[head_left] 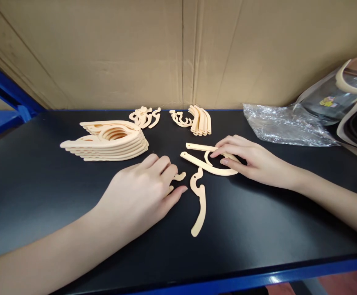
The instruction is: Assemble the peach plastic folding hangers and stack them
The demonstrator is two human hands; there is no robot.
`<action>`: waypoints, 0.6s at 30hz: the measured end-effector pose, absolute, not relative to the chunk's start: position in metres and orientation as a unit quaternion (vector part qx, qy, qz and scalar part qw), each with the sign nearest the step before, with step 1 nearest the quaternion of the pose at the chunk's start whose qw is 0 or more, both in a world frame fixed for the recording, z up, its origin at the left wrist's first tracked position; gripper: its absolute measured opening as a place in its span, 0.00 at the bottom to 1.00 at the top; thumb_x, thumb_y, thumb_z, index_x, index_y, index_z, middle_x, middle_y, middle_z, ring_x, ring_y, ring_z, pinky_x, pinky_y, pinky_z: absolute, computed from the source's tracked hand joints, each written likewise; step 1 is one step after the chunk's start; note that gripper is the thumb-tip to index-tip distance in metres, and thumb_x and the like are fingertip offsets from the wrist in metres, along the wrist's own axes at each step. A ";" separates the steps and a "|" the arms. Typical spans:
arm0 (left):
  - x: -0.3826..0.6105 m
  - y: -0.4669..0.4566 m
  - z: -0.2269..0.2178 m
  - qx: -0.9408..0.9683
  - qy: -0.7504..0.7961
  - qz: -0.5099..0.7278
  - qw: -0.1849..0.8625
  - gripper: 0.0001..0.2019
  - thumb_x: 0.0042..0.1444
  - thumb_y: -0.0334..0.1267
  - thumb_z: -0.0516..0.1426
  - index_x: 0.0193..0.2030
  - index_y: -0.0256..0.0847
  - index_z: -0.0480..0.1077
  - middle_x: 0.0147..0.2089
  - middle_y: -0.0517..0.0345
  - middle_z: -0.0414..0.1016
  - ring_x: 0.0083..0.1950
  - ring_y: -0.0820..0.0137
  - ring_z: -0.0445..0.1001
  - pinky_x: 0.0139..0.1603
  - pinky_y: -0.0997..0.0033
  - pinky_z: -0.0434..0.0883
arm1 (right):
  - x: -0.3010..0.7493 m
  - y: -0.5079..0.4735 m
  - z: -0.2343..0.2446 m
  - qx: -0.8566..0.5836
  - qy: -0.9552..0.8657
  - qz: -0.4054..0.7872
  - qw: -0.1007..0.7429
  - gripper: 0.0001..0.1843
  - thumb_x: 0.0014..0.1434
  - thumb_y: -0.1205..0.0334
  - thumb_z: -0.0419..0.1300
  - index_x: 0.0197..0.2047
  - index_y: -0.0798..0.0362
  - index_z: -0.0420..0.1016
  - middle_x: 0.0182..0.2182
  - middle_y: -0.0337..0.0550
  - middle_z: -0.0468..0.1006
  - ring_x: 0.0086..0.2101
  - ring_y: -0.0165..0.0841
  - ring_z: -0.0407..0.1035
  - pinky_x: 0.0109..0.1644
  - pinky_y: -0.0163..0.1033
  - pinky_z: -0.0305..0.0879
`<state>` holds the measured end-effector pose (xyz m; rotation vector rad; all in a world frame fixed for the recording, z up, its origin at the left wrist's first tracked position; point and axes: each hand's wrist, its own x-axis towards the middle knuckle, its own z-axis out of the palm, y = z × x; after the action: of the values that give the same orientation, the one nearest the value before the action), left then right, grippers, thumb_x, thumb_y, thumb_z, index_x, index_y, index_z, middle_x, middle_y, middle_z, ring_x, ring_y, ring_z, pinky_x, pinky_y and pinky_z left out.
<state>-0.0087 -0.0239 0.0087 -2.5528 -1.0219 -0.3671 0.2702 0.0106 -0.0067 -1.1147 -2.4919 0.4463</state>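
Observation:
My left hand [141, 190] lies palm down on the black table top [43, 196], its fingers curled over a small cream plastic hook piece [178, 177] that pokes out from under them. Just right of it lies a long curved cream piece [199, 205], free on the table. My right hand [249, 159] rests its fingertips on a cream triangular hanger part [206, 162], pressing it down near its curved inner bar.
A stack of several cream hanger bodies [111, 141] sits at the left. Small hook pieces [144, 116] and a bundle of curved pieces [199, 119] lie by the cardboard wall [178, 49]. A crumpled clear plastic bag [285, 125] and packaged goods [344, 94] are at the right.

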 end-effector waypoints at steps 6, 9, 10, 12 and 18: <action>-0.011 -0.030 0.009 -0.920 -0.304 -0.064 0.238 0.07 0.59 0.28 0.55 0.35 0.35 0.76 0.29 0.57 0.72 0.27 0.66 0.72 0.19 0.66 0.62 | 0.270 0.013 -0.008 -0.409 -0.879 0.108 0.221 0.09 0.65 0.60 0.56 0.47 0.47 0.75 0.46 0.42 0.78 0.45 0.39 0.71 0.51 0.48 0.63; -0.010 -0.032 0.011 -0.917 -0.292 -0.045 0.268 0.13 0.52 0.17 0.52 0.35 0.33 0.75 0.28 0.57 0.71 0.26 0.66 0.71 0.19 0.67 0.64 | 0.267 0.010 -0.006 -0.405 -0.879 0.063 0.246 0.07 0.65 0.61 0.56 0.44 0.47 0.74 0.45 0.43 0.79 0.43 0.39 0.72 0.49 0.47 0.63; -0.009 -0.032 0.011 -0.916 -0.296 -0.041 0.269 0.16 0.49 0.15 0.51 0.35 0.33 0.75 0.28 0.56 0.72 0.26 0.66 0.72 0.20 0.67 0.64 | 0.265 0.008 -0.005 -0.398 -0.880 0.050 0.255 0.07 0.66 0.61 0.55 0.44 0.48 0.75 0.44 0.43 0.79 0.42 0.38 0.72 0.48 0.47 0.64; -0.008 -0.032 0.012 -0.912 -0.310 -0.032 0.266 0.18 0.48 0.13 0.49 0.36 0.33 0.75 0.30 0.54 0.73 0.28 0.65 0.73 0.21 0.67 0.66 | 0.261 0.004 -0.003 -0.380 -0.887 0.035 0.261 0.08 0.66 0.61 0.55 0.44 0.49 0.75 0.43 0.45 0.79 0.40 0.37 0.71 0.46 0.46 0.64; -0.005 -0.028 0.008 -0.903 -0.350 -0.031 0.248 0.19 0.51 0.14 0.48 0.40 0.33 0.74 0.34 0.54 0.74 0.31 0.64 0.75 0.21 0.67 0.67 | 0.252 -0.004 -0.007 -0.345 -0.918 0.041 0.190 0.14 0.66 0.57 0.56 0.51 0.53 0.75 0.49 0.49 0.75 0.46 0.38 0.70 0.50 0.46 0.63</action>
<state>-0.0055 -0.0276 0.0084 -2.4608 -0.9543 -0.0852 0.2523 -0.0035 -0.0070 -0.9693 -2.5819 0.1155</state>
